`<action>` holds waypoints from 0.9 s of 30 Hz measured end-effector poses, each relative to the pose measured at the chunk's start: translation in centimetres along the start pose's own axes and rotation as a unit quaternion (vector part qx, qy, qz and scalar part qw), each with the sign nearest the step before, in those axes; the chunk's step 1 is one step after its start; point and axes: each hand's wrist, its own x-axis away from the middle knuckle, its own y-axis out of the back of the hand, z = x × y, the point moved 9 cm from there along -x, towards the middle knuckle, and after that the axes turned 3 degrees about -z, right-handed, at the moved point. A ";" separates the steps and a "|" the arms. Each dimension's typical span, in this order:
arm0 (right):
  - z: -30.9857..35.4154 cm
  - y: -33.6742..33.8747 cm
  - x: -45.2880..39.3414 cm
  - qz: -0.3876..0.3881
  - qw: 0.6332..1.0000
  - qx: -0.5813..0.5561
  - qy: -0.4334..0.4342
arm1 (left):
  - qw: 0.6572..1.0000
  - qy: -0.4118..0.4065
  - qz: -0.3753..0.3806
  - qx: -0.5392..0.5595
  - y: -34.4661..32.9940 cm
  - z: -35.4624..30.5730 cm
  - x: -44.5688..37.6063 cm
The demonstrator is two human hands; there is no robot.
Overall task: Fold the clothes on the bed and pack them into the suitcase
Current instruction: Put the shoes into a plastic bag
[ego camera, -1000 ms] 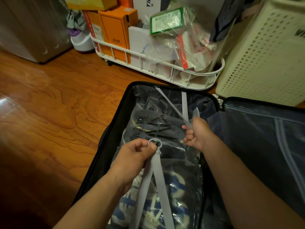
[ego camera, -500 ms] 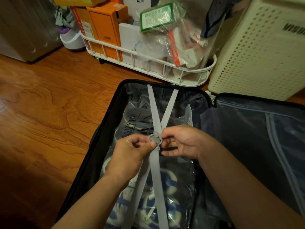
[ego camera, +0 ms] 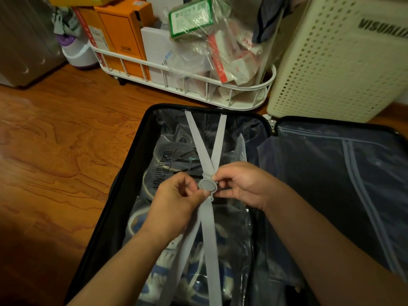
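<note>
A black suitcase (ego camera: 132,164) lies open on the wooden floor. Its left half holds folded clothes in clear plastic bags (ego camera: 167,164), dark ones at the far end and blue-and-white ones (ego camera: 198,268) nearer me. Grey packing straps (ego camera: 207,235) cross over them in an X and meet at a round grey buckle (ego camera: 208,184). My left hand (ego camera: 176,202) pinches the buckle's near side. My right hand (ego camera: 240,184) pinches its far side, where the upper straps join. The right half is covered by a zipped dark divider (ego camera: 331,173).
A white wire cart (ego camera: 187,85) full of orange boxes and bagged packets stands just beyond the suitcase. A cream perforated bin (ego camera: 335,62) sits at the right, a purple-and-white appliance (ego camera: 77,54) and a grey cabinet (ego camera: 22,40) at the far left. Wooden floor (ego camera: 55,151) spreads left.
My right hand pulled the upper straps down to the ring in my left hand. The two buckle halves now sit together as one round disc.
</note>
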 end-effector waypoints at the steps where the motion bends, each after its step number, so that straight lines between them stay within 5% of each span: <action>1: 0.0 0.2 -0.1 -0.017 1.000 0.017 0.012 | 1.000 0.009 0.008 0.007 -0.3 0.2 -0.1; 7: -1.1 2.2 -1.2 -0.118 0.991 0.051 0.036 | 0.996 0.080 0.041 -0.028 -1.5 4.0 0.8; 9: -3.1 2.4 -1.7 -0.139 0.983 0.114 0.027 | 0.985 0.094 0.054 -0.133 -1.7 6.6 1.4; 12: -6.2 1.8 -2.1 -0.173 0.947 0.265 0.056 | 0.902 0.079 0.117 -0.407 -1.2 10.1 4.1; 15: -7.7 -0.4 1.0 -0.103 0.848 0.517 0.062 | 0.844 0.121 0.198 -0.484 0.0 11.9 10.1; 18: -10.0 -1.7 8.4 0.078 0.674 0.735 0.026 | 0.757 0.126 0.322 -0.555 0.9 11.4 17.1; 20: -10.0 -0.3 14.4 0.117 0.585 0.802 -0.014 | 0.723 0.103 0.355 -0.583 1.2 10.0 20.0; 23: -7.9 1.7 23.2 0.105 0.559 0.821 -0.052 | 0.731 0.051 0.350 -0.584 0.3 5.7 23.1; 27: -5.2 5.7 32.0 -0.031 0.598 0.799 -0.054 | 0.791 -0.018 0.309 -0.528 -3.0 -0.9 26.2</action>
